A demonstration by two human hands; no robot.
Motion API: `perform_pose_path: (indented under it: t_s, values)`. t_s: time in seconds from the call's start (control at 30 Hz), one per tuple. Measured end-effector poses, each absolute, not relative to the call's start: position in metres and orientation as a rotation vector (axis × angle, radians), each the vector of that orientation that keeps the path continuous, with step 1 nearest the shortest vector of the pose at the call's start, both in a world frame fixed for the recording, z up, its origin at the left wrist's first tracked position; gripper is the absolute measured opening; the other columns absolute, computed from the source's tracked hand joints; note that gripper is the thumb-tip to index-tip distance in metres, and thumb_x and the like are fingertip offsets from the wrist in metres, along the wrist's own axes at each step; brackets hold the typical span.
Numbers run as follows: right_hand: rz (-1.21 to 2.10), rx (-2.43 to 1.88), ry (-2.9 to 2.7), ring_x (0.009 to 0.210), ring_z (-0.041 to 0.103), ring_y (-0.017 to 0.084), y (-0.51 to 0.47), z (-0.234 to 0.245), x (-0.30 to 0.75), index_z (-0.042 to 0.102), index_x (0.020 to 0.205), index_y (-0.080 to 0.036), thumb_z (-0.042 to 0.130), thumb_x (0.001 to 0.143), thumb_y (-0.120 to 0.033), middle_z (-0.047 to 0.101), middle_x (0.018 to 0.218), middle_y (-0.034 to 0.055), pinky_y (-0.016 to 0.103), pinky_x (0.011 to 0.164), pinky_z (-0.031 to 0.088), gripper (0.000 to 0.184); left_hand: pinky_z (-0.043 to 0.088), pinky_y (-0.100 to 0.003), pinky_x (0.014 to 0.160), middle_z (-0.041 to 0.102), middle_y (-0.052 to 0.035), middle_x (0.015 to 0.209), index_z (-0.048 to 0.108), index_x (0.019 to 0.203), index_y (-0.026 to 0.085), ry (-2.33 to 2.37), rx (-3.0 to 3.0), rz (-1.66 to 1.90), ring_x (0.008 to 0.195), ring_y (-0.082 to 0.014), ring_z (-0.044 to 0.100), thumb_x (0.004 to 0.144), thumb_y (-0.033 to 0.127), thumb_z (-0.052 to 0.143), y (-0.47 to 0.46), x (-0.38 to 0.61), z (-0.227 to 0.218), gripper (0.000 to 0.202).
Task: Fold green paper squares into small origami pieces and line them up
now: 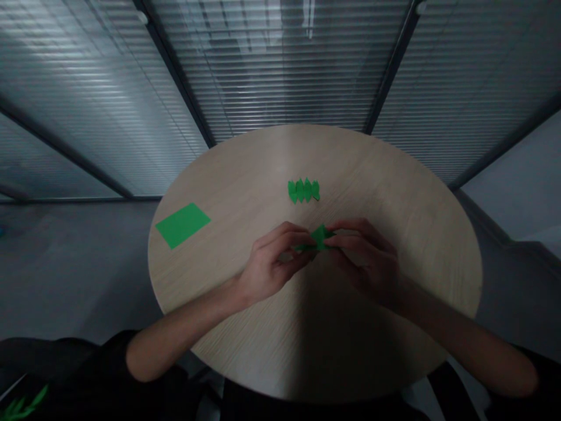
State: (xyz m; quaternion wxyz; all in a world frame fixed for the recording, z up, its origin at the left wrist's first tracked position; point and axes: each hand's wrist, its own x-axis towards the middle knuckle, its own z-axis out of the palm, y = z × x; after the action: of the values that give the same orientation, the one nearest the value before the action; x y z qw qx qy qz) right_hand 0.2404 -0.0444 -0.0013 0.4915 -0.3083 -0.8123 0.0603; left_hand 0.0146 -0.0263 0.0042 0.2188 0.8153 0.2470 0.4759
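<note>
A small folded piece of green paper (pixel 321 236) is held up between my two hands over the middle of the table. My left hand (pixel 276 257) pinches its left side between thumb and fingers. On the other side, my right hand (pixel 368 257) grips the right edge, its fingers closed on the paper. Fingers cover part of the piece, so its full shape is hidden. Just beyond my hands lies a row of several folded green paper pieces (pixel 304 190), side by side with pointed ends. A flat green sheet of paper (pixel 183 225) rests near the table's left edge.
The round wooden table (pixel 245 362) has a curved edge all around. Glass panels with blinds (pixel 284 70) stand right behind its far side. Dark shadow falls across the near part of the tabletop. Grey floor (pixel 87 263) shows at the left.
</note>
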Motion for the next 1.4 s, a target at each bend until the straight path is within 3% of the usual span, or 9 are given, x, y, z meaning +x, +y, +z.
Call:
perform_pose_path:
  t_s: [0.1, 0.3, 0.53, 0.83, 1.03, 1.2, 1.4]
  values:
    - [0.165, -0.741, -1.989, 0.109, 0.07, 0.024, -0.045, -0.002, 0.241, 0.067, 0.123, -0.031, 0.068, 0.096, -0.014, 0.067, 0.124, 0.0079, 0.041, 0.089, 0.063, 0.032, 0.062, -0.029, 0.071, 0.075, -0.0098, 0.099, 0.071, 0.105, 0.018, 0.687, 2.261, 1.325, 0.086, -0.0177, 0.073, 0.097, 0.016, 0.07, -0.026, 0.014, 0.004, 0.008]
    - [0.203, -0.719, -1.958, 0.109, 0.071, 0.023, -0.045, -0.003, 0.241, 0.071, 0.121, -0.031, 0.071, 0.094, -0.012, 0.066, 0.125, 0.0072, 0.038, 0.086, 0.064, 0.033, 0.063, -0.024, 0.063, 0.077, -0.0101, 0.105, 0.073, 0.104, 0.019, 0.714, 2.18, 1.281, 0.083, -0.0164, 0.075, 0.096, 0.016, 0.071, -0.028, 0.014, 0.006, 0.008]
    - [0.216, -0.758, -1.915, 0.111, 0.069, 0.024, -0.045, -0.005, 0.243, 0.071, 0.123, -0.035, 0.073, 0.094, -0.014, 0.063, 0.128, 0.0058, 0.042, 0.088, 0.066, 0.036, 0.069, -0.024, 0.066, 0.076, -0.0114, 0.112, 0.072, 0.104, 0.017, 0.738, 1.893, 1.241, 0.083, -0.0163, 0.076, 0.097, 0.018, 0.068, -0.03, 0.016, 0.002, 0.009]
    - [0.186, -0.771, -1.878, 0.094, 0.067, 0.018, -0.044, 0.002, 0.241, 0.072, 0.114, -0.034, 0.07, 0.097, -0.016, 0.057, 0.113, 0.0045, 0.033, 0.073, 0.064, 0.025, 0.07, -0.021, 0.065, 0.076, -0.0102, 0.111, 0.07, 0.103, 0.017, 0.708, 1.721, 1.232, 0.077, -0.0144, 0.076, 0.098, 0.02, 0.066, -0.029, 0.019, -0.003, 0.008]
    - [0.179, -0.761, -1.894, 0.079, 0.067, 0.013, -0.046, 0.003, 0.242, 0.07, 0.114, -0.031, 0.069, 0.097, -0.013, 0.059, 0.121, 0.0054, 0.031, 0.068, 0.062, 0.024, 0.068, -0.022, 0.06, 0.077, -0.0108, 0.109, 0.071, 0.107, 0.017, 0.738, 1.713, 1.205, 0.068, -0.0136, 0.076, 0.096, 0.026, 0.072, -0.03, 0.019, -0.003, 0.014]
    - [0.143, -0.749, -1.903, 0.087, 0.071, 0.018, -0.047, 0.004, 0.242, 0.07, 0.114, -0.031, 0.07, 0.096, -0.015, 0.065, 0.119, 0.006, 0.033, 0.07, 0.063, 0.024, 0.064, -0.017, 0.052, 0.079, -0.0099, 0.104, 0.071, 0.099, 0.016, 0.764, 1.704, 1.226, 0.063, -0.0127, 0.076, 0.094, 0.022, 0.074, -0.03, 0.019, 0.0, 0.009]
    - [0.297, -0.71, -1.917, 0.103, 0.071, 0.021, -0.045, 0.007, 0.241, 0.071, 0.11, -0.028, 0.071, 0.096, -0.016, 0.069, 0.118, 0.0063, 0.035, 0.083, 0.063, 0.018, 0.065, -0.021, 0.058, 0.079, -0.0099, 0.103, 0.071, 0.091, 0.017, 0.742, 1.742, 1.244, 0.068, -0.0138, 0.075, 0.092, 0.019, 0.074, -0.031, 0.02, 0.004, 0.004]
